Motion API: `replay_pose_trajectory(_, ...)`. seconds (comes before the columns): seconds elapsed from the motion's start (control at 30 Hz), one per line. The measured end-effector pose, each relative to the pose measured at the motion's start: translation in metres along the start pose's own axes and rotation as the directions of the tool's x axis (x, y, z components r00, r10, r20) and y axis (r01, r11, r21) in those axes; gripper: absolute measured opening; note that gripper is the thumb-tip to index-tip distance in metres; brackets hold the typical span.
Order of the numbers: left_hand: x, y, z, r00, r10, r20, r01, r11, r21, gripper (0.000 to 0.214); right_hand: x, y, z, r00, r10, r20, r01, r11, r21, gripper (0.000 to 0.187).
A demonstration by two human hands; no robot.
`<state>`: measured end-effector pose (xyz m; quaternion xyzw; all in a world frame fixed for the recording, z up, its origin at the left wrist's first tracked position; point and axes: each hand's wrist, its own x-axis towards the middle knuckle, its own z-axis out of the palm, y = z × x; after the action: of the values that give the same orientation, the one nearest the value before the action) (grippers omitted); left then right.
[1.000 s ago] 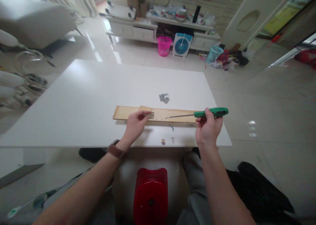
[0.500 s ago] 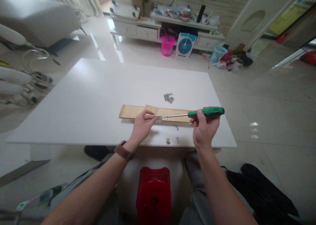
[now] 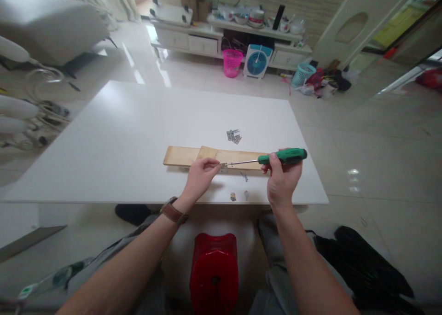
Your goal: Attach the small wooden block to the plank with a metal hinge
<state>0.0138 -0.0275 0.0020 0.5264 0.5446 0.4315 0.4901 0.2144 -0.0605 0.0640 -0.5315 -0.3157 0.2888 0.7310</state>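
My right hand [image 3: 283,179] is closed around the handle of a green screwdriver [image 3: 283,156], its shaft pointing left. The tip meets a small metal hinge [image 3: 223,166] at the near edge of a wooden board [image 3: 243,158]. Fingers of my left hand [image 3: 203,174] pinch that hinge against the wood. A shorter wooden piece [image 3: 208,153] lies across the board just beyond my left fingers. Loose screws [image 3: 244,177] rest on the table close to the board's near side.
More metal hinges and screws [image 3: 234,136] lie in a pile on the white table [image 3: 138,121] beyond the board. Two small items [image 3: 233,196] sit by its front edge. A red stool [image 3: 214,269] stands below, between my legs.
The screwdriver and my right hand have shifted slightly left, along with a small leftward shift of the whole view. My left hand still pinches the hinge.
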Motion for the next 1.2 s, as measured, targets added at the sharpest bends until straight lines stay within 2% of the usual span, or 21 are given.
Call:
replay_pose_trajectory(0.23,0.002,-0.003,0.001,1.000,0.017,0.004,-0.017,1.000,0.020,0.019,-0.006,-0.002,0.003,0.999,-0.021,0.049,0.022,0.999,-0.029,0.043)
replay_pose_trajectory(0.4,0.004,-0.008,0.002,1.000,-0.002,0.022,0.003,1.000,-0.029,0.027,-0.012,0.000,0.002,0.991,-0.033,0.131,0.041,0.998,-0.053,0.040)
replay_pose_trajectory(0.57,0.002,-0.003,0.005,0.998,-0.035,0.055,0.040,0.996,-0.081,0.029,-0.014,0.009,-0.003,0.978,-0.050,0.204,0.070,0.993,-0.093,0.038)
replay_pose_trajectory(0.83,0.003,-0.009,0.011,0.995,-0.083,0.054,0.093,0.975,-0.201,0.031,-0.012,0.020,-0.006,0.929,-0.124,0.350,0.192,0.967,-0.168,0.034)
replay_pose_trajectory(1.0,0.012,-0.014,0.020,0.980,-0.196,0.047,0.200,0.923,-0.329,0.027,-0.004,0.026,-0.001,0.917,-0.174,0.359,0.256,0.946,-0.197,0.043)
replay_pose_trajectory(1.2,0.020,-0.014,0.033,0.948,-0.315,0.047,0.307,0.864,-0.400,0.021,0.007,0.028,0.007,0.883,-0.180,0.434,0.306,0.922,-0.239,0.036)
